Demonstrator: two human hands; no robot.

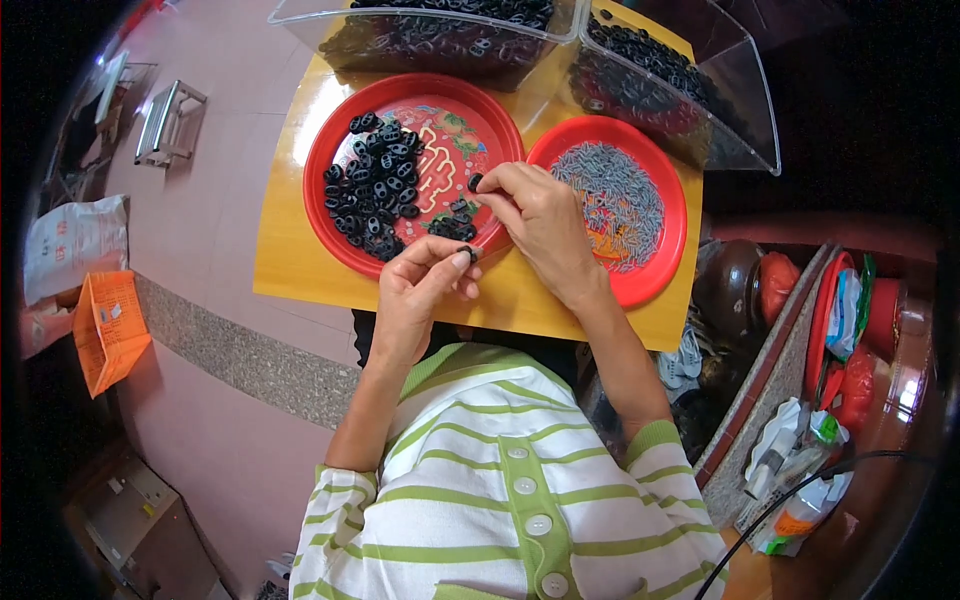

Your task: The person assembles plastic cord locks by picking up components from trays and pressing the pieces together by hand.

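Nearest the wearer, a white shirt (500, 500) with green stripes and pale buttons fills the lower view, both bare forearms rising from it. The left hand (415, 290) has thumb and forefinger pinched together on a small black plastic piece (468, 254), held over the near edge of the glossy yellow table (290, 250). Just beyond and to the right, the right hand (545, 225) pinches a second black oval piece (475, 182) between its fingertips, above the rim of the left red tray (330, 150).

That round, shiny tray carries a heap of black two-holed oval parts (375, 185) on its far-left side, away from both hands; a few more lie directly under the fingers. Beside the right hand, a second red tray (660, 260) holds a mound of thin grey pins (610, 195), the wrist covering its near-left rim.

Farther off, two clear hard-plastic bins (740, 110) with black parts stand at the table's far edge, close behind the trays. A bare strip of table lies left of the left hand, before the pink floor (200, 200).
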